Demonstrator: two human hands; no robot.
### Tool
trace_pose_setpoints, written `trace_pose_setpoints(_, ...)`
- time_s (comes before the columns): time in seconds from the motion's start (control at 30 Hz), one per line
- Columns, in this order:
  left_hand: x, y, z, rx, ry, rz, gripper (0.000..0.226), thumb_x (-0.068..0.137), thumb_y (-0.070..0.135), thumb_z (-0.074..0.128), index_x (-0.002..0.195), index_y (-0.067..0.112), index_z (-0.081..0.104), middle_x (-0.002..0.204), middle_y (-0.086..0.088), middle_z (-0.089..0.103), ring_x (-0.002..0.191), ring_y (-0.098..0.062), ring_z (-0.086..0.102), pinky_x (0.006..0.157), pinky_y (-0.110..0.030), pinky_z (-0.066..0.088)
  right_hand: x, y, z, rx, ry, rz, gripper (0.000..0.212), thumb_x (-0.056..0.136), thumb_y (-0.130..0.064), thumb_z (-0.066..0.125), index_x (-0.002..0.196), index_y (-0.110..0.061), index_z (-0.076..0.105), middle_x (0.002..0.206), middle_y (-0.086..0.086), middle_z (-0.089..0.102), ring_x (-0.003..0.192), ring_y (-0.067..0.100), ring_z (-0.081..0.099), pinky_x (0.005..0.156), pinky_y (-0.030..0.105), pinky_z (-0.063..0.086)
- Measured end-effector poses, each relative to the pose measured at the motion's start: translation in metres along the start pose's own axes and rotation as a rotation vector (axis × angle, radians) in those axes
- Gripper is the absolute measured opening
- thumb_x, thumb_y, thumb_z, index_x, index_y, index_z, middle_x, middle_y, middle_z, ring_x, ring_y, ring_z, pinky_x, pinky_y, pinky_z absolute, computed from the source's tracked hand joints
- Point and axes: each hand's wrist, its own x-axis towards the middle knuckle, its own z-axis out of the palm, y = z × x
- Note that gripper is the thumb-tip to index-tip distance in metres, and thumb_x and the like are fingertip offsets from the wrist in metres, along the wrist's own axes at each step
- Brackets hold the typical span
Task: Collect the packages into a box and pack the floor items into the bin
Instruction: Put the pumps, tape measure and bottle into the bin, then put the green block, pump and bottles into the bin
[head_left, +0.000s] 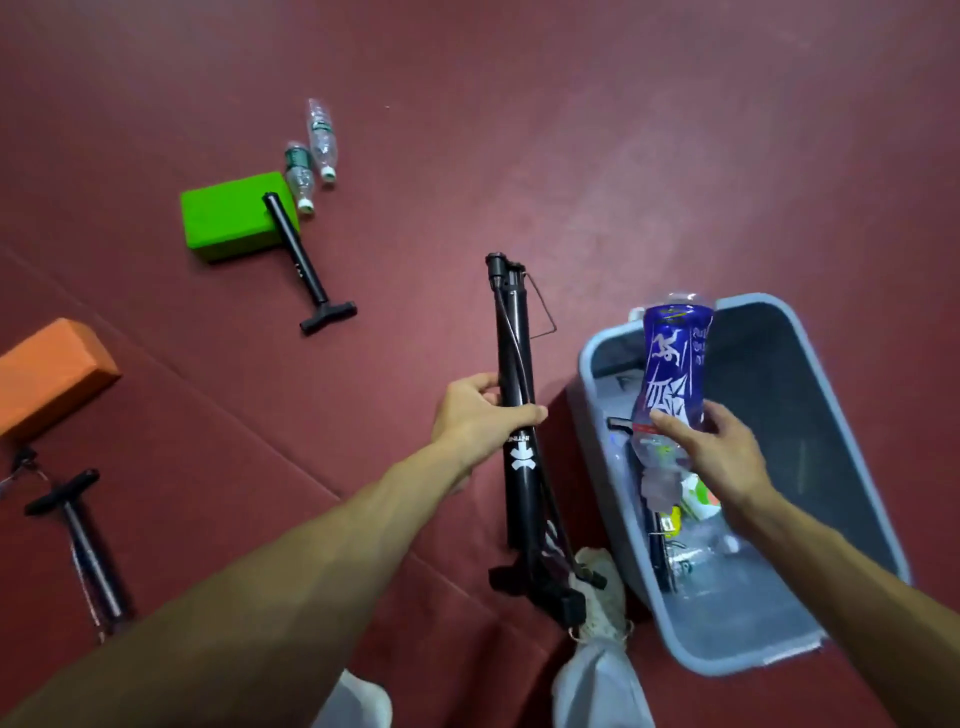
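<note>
Our left grip is clenched round the barrel of a black pump, fingers and thumb wrapped about midway along it. One end points far across the red floor and the other hangs near, just beside our white shoe. Our right grip grasps a clear bottle with a blue label low on its body. The bottle is tilted with its base pointing far, and we hold it above the left side of the grey-blue bin. The bin stands on the floor to the right and already holds clear bottles, a black pump and some small cartons. At far left a green block lies on the floor with a second pump propped across it, T-handle down on the floor. Two green-labelled bottles lie side by side just beyond the block. At left sits an orange block, and near it another pump lies flat.
</note>
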Motion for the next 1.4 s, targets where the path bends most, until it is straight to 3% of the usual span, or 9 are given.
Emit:
trace_pose_setpoints(0.1, 0.007, 0.009, 0.076, 0.042, -0.06, -0.005, 0.039, 0.061, 0.014, 0.086, 0.091, 0.024, 0.063, 0.068, 0.009, 0.072, 0.065, -0.005, 0.069, 0.067, -0.019, 0.055, 0.028, 0.03, -0.06, -0.013, 0.02, 0.054, 0.036, 0.072, -0.039, 0.079, 0.101, -0.022, 0.067, 0.094, -0.003, 0.073, 0.082, 0.013, 0.066, 0.082, 0.042, 0.055)
trace_pose_setpoints(0.23, 0.026, 0.007, 0.168, 0.065, -0.117, -0.05, 0.039, 0.062, 0.012, 0.085, 0.094, 0.019, 0.063, 0.067, 0.005, 0.072, 0.06, -0.011, 0.066, 0.069, -0.028, 0.055, 0.069, 0.074, -0.119, -0.057, 0.027, 0.079, 0.041, 0.072, -0.034, 0.079, 0.108, -0.022, 0.064, 0.087, -0.015, 0.07, 0.07, -0.006, 0.063, 0.064, 0.021, 0.044)
trace_pose_setpoints(0.37, 0.048, -0.011, 0.233, 0.1, -0.121, -0.095, 0.038, 0.063, 0.015, 0.083, 0.095, 0.019, 0.065, 0.078, 0.0, 0.074, 0.071, -0.016, 0.071, 0.079, -0.032, 0.056, 0.097, 0.121, -0.146, -0.137, 0.031, 0.111, 0.041, 0.072, -0.035, 0.078, 0.108, -0.022, 0.063, 0.09, -0.009, 0.069, 0.078, 0.006, 0.063, 0.064, 0.024, 0.043)
trace_pose_setpoints(0.5, 0.068, -0.045, 0.272, 0.217, -0.079, -0.134, 0.053, 0.066, 0.016, 0.081, 0.112, 0.019, 0.055, 0.086, 0.001, 0.071, 0.075, -0.014, 0.069, 0.074, -0.027, 0.055, 0.112, 0.165, -0.151, -0.159, 0.004, 0.17, 0.038, 0.07, -0.034, 0.08, 0.102, -0.028, 0.06, 0.078, -0.022, 0.062, 0.07, -0.012, 0.054, 0.056, 0.013, 0.036)
trace_pose_setpoints(0.73, 0.11, -0.124, 0.315, 0.395, 0.041, -0.248, 0.064, 0.074, 0.022, 0.077, 0.126, 0.013, 0.041, 0.118, -0.009, 0.06, 0.103, -0.03, 0.062, 0.092, -0.042, 0.051, 0.149, 0.231, -0.134, -0.255, -0.096, 0.152, 0.04, 0.066, -0.018, 0.082, 0.1, -0.021, 0.061, 0.079, -0.018, 0.065, 0.058, -0.017, 0.057, 0.047, 0.004, 0.037)
trace_pose_setpoints(0.93, 0.123, -0.15, 0.315, 0.337, -0.001, -0.376, 0.068, 0.077, 0.023, 0.072, 0.133, 0.008, 0.038, 0.12, -0.013, 0.058, 0.108, -0.031, 0.059, 0.096, -0.042, 0.049, 0.17, 0.239, -0.12, -0.321, -0.078, 0.2, 0.054, 0.073, -0.017, 0.077, 0.122, -0.014, 0.055, 0.116, 0.007, 0.06, 0.081, 0.017, 0.06, 0.074, 0.022, 0.044)
trace_pose_setpoints(1.1, 0.119, -0.113, 0.284, 0.271, -0.106, -0.322, 0.058, 0.079, 0.022, 0.068, 0.132, 0.016, 0.045, 0.094, 0.004, 0.06, 0.084, -0.015, 0.06, 0.086, -0.033, 0.05, 0.159, 0.193, -0.105, -0.333, -0.076, 0.125, 0.047, 0.079, -0.011, 0.063, 0.125, -0.014, 0.055, 0.102, 0.003, 0.059, 0.065, 0.023, 0.062, 0.051, 0.029, 0.046)
trace_pose_setpoints(1.23, 0.109, -0.062, 0.233, 0.178, -0.137, -0.217, 0.043, 0.079, 0.019, 0.068, 0.12, 0.019, 0.057, 0.111, 0.0, 0.064, 0.095, -0.015, 0.063, 0.093, -0.036, 0.052, 0.144, 0.13, -0.081, -0.354, -0.1, 0.079, 0.045, 0.081, -0.013, 0.061, 0.125, -0.018, 0.056, 0.111, 0.004, 0.063, 0.087, 0.022, 0.062, 0.068, 0.033, 0.048)
trace_pose_setpoints(1.4, 0.083, -0.008, 0.125, 0.111, -0.06, -0.093, 0.035, 0.082, 0.011, 0.065, 0.117, 0.014, 0.062, 0.099, -0.001, 0.068, 0.089, -0.017, 0.064, 0.086, -0.033, 0.053, 0.108, 0.034, -0.023, -0.392, -0.137, -0.02, 0.048, 0.084, -0.013, 0.061, 0.131, -0.013, 0.052, 0.125, 0.007, 0.061, 0.106, 0.022, 0.06, 0.091, 0.03, 0.045)
